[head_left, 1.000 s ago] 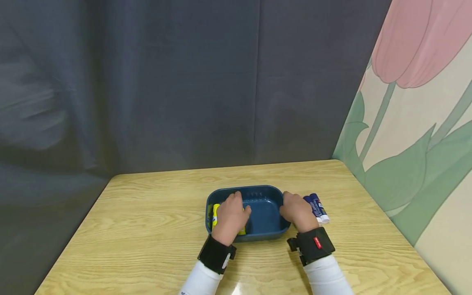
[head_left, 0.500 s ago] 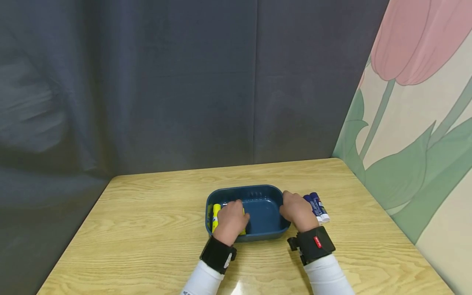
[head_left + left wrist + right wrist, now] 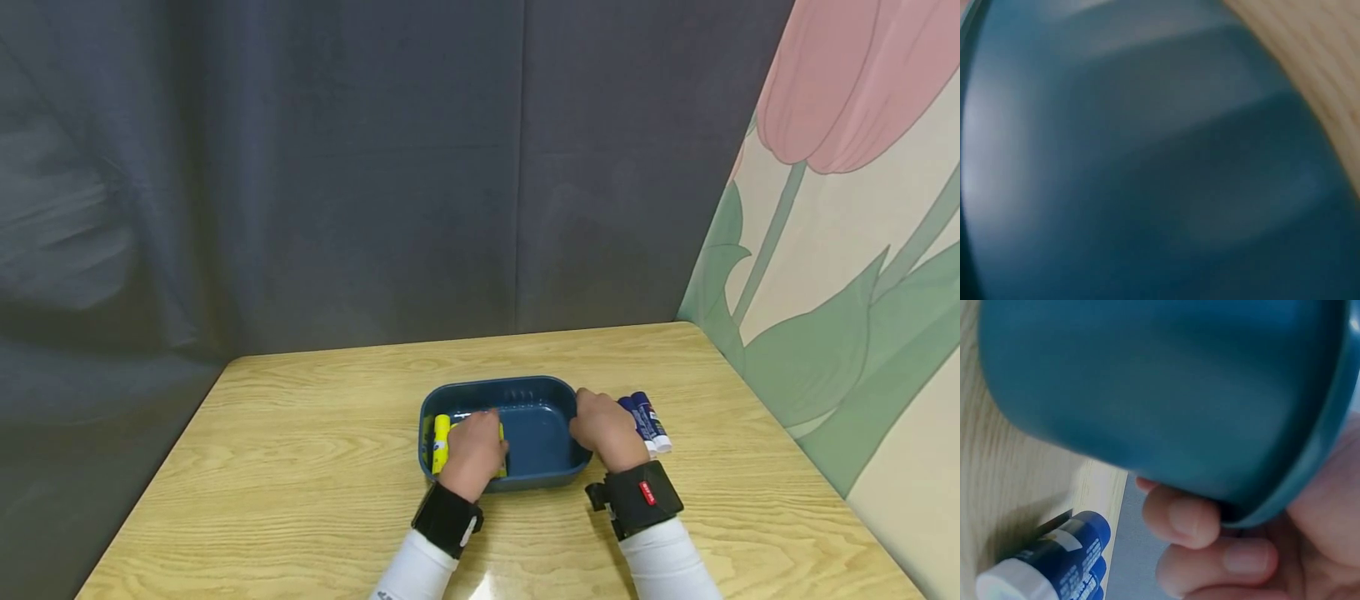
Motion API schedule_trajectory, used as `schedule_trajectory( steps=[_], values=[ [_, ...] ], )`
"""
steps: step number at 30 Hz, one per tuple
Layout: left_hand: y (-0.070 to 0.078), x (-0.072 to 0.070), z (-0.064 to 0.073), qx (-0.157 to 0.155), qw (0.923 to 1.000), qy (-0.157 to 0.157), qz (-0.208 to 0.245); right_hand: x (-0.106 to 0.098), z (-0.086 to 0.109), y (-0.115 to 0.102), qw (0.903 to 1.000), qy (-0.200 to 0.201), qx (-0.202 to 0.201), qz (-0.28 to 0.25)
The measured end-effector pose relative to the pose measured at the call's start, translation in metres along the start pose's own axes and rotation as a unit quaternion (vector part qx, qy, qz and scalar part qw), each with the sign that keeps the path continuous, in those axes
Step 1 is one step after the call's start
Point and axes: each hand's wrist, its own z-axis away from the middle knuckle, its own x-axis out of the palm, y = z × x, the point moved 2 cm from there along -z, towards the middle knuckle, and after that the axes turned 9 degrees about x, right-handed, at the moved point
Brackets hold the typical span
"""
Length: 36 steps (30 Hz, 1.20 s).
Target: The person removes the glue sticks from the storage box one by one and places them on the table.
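Observation:
A dark blue rectangular box (image 3: 542, 442) lies on the wooden table in the head view. My right hand (image 3: 606, 429) grips its right end; in the right wrist view the fingers (image 3: 1188, 519) curl against the outside, just under the rim. Inside the box's left half is my left hand (image 3: 474, 450), back upward, with its fingertips hidden. A yellow glue stick (image 3: 441, 446) lies left of that hand, and more yellow shows at its right side. What the left fingers touch cannot be seen. The blurred left wrist view shows only the box's wall (image 3: 1147, 156) and some table.
Blue glue sticks (image 3: 651, 423) with white ends lie side by side on the table (image 3: 300, 450), just right of my right hand. A dark curtain (image 3: 375, 183) hangs behind the table, and a painted wall (image 3: 847, 333) borders the right side.
My left hand has gone lower into the box and slightly right. The yellow at its right side has shifted a little right with it. The right hand keeps its hold on the box.

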Motion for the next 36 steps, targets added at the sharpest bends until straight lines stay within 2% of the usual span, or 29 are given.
schedule_trajectory(
  steps=[5, 16, 23, 36],
  values=[
    [0.0003, 0.0033, 0.0005, 0.013, 0.9998, 0.010, -0.014, 0.0001, -0.0007, -0.0007, 1.0000, 0.001, -0.003, -0.002],
    [-0.0017, 0.0085, 0.0001, 0.001, 0.9999, -0.007, -0.008, 0.0001, 0.0002, -0.0021, 1.0000, -0.005, -0.002, -0.005],
    [-0.0003, 0.0094, -0.0019, -0.004, 1.0000, -0.004, -0.001, -0.0013, 0.0008, -0.0023, 1.0000, -0.004, 0.000, -0.008],
    [0.0009, 0.0101, -0.0027, -0.001, 0.9999, -0.016, -0.005, -0.0005, 0.0001, -0.0007, 0.9999, -0.006, -0.004, -0.008]
  ],
)
